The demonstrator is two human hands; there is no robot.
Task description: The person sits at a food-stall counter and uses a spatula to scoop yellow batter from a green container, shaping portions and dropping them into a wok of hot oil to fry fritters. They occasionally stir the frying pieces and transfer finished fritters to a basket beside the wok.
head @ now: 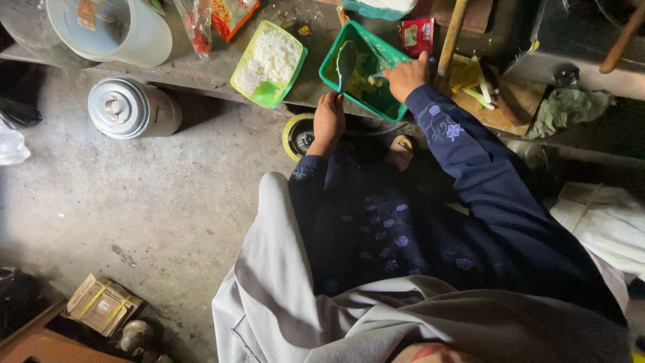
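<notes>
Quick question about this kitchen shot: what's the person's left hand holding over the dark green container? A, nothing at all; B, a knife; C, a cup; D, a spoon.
D: the left hand grips the handle of a spoon whose bowl hangs over the dark green container, while the right hand steadies the container's far rim.

Reference landmark: the green rectangular plastic tub point(386, 101) on the grey counter. Left of it, a lime-green rectangular plastic tray of white rice point(269, 62) stands near, leaving a narrow bare strip of counter between them. Right of the tub, an upright wooden handle point(451, 33) and a wooden chopping board point(505, 101) block passage. Beyond the tub, a small red packet point(417, 35) lies close.
</notes>
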